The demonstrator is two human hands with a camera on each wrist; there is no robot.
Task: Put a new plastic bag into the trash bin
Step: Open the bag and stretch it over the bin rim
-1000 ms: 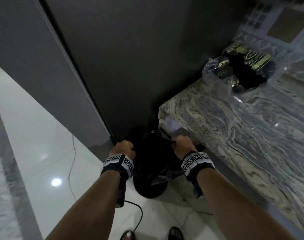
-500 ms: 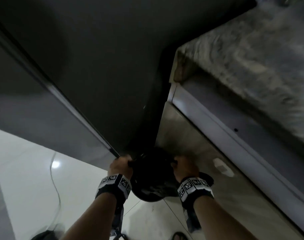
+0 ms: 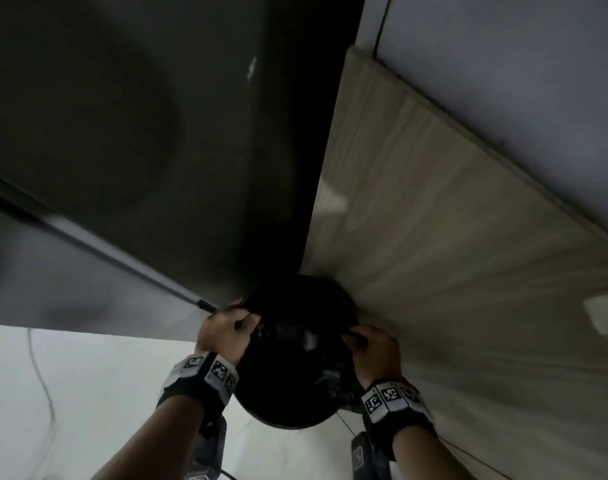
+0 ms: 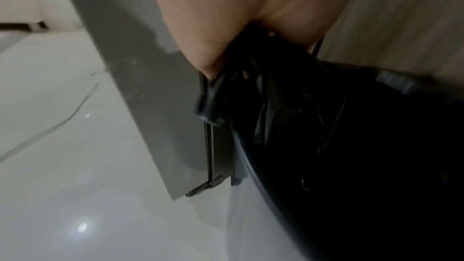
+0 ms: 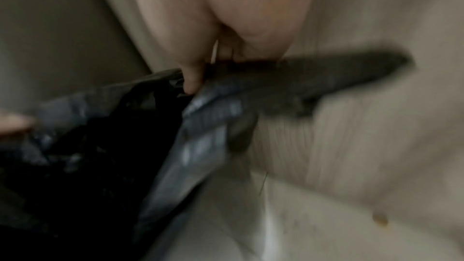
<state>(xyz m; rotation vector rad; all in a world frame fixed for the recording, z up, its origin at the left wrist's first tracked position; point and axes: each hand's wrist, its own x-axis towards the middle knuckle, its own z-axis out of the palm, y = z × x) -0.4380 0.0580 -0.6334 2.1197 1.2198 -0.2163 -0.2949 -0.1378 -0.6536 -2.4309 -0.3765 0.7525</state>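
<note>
Left hand (image 3: 224, 336): fingers curled round the black plastic bag (image 3: 295, 341) at the left of the rim.
Right hand (image 3: 375, 351): pinching the bag's edge at the right of the rim.
Bag: draped into the trash bin (image 3: 288, 415).
Bin: on the pale floor (image 3: 87, 393), between grey appliance (image 3: 122, 133) and wood-grain cabinet (image 3: 451, 237).

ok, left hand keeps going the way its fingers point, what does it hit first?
Probably the dark appliance panel behind the trash bin. The left hand grips the black plastic bag at the rim, fingers aimed toward that corner. Depth is unclear.
</note>
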